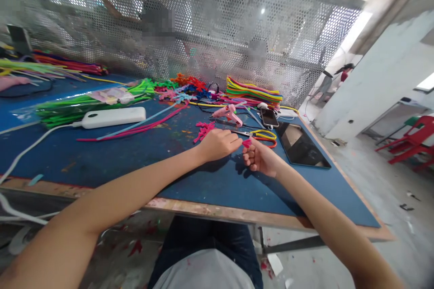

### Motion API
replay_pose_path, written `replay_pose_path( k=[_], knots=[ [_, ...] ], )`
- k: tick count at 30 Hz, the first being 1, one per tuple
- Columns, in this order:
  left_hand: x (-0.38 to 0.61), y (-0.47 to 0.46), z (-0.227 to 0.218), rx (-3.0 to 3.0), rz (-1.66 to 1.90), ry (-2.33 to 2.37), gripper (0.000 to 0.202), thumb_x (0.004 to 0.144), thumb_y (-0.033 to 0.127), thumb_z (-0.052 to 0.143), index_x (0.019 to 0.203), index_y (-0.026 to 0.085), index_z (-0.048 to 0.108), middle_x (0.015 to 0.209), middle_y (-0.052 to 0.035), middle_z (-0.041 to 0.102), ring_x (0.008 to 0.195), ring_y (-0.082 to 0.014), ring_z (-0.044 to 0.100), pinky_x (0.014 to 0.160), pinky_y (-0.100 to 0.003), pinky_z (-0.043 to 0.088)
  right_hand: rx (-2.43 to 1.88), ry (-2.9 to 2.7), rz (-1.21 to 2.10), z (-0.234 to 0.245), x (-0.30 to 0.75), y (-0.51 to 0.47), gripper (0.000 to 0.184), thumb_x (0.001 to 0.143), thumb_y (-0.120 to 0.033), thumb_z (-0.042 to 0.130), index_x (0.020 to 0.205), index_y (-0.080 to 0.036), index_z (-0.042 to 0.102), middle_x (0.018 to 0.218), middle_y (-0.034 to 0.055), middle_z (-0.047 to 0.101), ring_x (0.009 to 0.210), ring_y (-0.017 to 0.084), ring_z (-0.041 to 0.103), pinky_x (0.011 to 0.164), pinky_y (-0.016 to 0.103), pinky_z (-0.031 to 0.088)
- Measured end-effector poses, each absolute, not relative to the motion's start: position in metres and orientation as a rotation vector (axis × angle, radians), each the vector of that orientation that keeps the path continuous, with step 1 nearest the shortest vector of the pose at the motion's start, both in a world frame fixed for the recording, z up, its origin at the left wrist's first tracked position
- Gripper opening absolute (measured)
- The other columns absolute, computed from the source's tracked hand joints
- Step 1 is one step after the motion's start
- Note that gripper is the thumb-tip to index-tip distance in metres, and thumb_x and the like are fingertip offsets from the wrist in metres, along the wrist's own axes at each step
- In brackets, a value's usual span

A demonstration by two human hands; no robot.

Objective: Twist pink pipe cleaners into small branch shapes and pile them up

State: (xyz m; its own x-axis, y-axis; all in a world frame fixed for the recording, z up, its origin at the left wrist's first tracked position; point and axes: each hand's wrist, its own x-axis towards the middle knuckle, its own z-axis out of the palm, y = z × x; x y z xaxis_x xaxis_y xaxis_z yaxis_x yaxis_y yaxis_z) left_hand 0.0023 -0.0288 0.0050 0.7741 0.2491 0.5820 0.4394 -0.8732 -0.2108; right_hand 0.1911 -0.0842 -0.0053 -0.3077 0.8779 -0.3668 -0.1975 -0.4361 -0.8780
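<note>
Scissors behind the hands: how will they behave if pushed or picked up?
The scissors lie flat on the blue tabletop, so they'd probably slide, not roll. The metal blades look stiff. The looped handles should likely give an easy finger hold.

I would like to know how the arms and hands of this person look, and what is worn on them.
The left arm and right arm show no sleeve within view. The left hand and right hand have no gloves, and I see no watch or bracelet at either wrist. Rings cannot be ruled out, because some fingers are hidden.
</note>
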Motion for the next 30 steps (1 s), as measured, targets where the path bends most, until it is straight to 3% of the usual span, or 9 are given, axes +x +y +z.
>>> replay_pose_path(
  k=[4,7,10,16,19,23,27,30],
  knots=[
    [0.008,-0.044,0.005,-2.897,-1.109,-0.724,0.027,0.089,0.029,0.041,0.087,0.017,0.066,0.076,-0.005,0.062,0.07,-0.0129,0.055,0.061,-0.023,0.037,-1.034,-1.199,1.349,-0.005,0.181,-0.09,0.033,0.077,-0.052,0.054,0.078,-0.019,0.051,0.061,-0.002,0.055,0.05,0.01,0.05,0.047,0.021,0.043],
    [0.012,-0.053,0.008,-3.147,-1.587,-0.975,0.031,0.088,0.036,0.044,0.079,0.015,0.066,0.072,-0.0023,0.06,0.063,-0.0104,0.054,0.058,-0.021,0.039,-0.972,-1.39,1.04,-0.003,0.178,-0.093,0.03,0.074,-0.047,0.061,0.084,-0.02,0.053,0.069,-0.0017,0.056,0.059,0.011,0.053,0.057,0.025,0.046],
    [0.016,-0.058,0.01,-3.293,-1.948,-1.164,0.033,0.082,0.041,0.052,0.071,0.013,0.065,0.065,0.0002,0.055,0.049,-0.0065,0.044,0.046,-0.02,0.034,-0.966,-1.477,0.983,-0.003,0.175,-0.097,0.028,0.072,-0.042,0.065,0.085,-0.02,0.055,0.075,0.0003,0.06,0.066,0.013,0.057,0.065,0.028,0.048],
    [0.022,-0.056,0.004,-3.305,-2.387,-1.442,0.029,0.073,0.041,0.063,0.074,0.013,0.064,0.052,0.0046,0.045,0.041,-0.0047,0.036,0.038,-0.019,0.025,-1.013,-1.592,1.021,-0.008,0.17,-0.1,0.029,0.083,-0.045,0.05,0.077,-0.018,0.059,0.066,0.0012,0.06,0.058,0.014,0.057,0.059,0.028,0.048],
    [0.021,-0.055,0.003,-3.268,-2.227,-1.389,0.03,0.077,0.042,0.058,0.08,0.013,0.065,0.051,0.0036,0.048,0.044,-0.0065,0.039,0.041,-0.019,0.029,-1.102,-1.618,0.827,-0.005,0.171,-0.101,0.029,0.083,-0.045,0.05,0.08,-0.018,0.06,0.069,0.0017,0.06,0.061,0.014,0.055,0.058,0.026,0.045],
    [0.01,-0.054,0.005,-3.058,-1.585,-0.876,0.026,0.083,0.036,0.052,0.079,0.015,0.068,0.073,-0.0045,0.062,0.065,-0.0119,0.054,0.059,-0.022,0.041,-1.193,-1.653,0.497,0.001,0.176,-0.103,0.024,0.079,-0.042,0.056,0.078,-0.018,0.059,0.065,-0.0008,0.054,0.056,0.012,0.047,0.052,0.023,0.037],
    [-0.001,-0.053,0.01,-2.883,-1.034,-0.518,0.03,0.089,0.03,0.041,0.078,0.017,0.065,0.074,-0.0057,0.061,0.07,-0.0126,0.055,0.063,-0.022,0.041,-1.16,-1.794,0.713,0.006,0.181,-0.104,0.031,0.086,-0.042,0.046,0.065,-0.019,0.05,0.055,-0.0029,0.048,0.047,0.01,0.043,0.046,0.023,0.032],
    [-0.001,-0.05,0.015,-2.953,-1.05,-0.527,0.027,0.089,0.03,0.042,0.085,0.018,0.066,0.083,-0.0064,0.063,0.08,-0.0145,0.057,0.071,-0.024,0.042,-1.073,-1.835,0.822,0.008,0.185,-0.102,0.03,0.088,-0.041,0.042,0.068,-0.02,0.049,0.059,-0.0021,0.051,0.049,0.01,0.045,0.047,0.023,0.035]
  ],
)
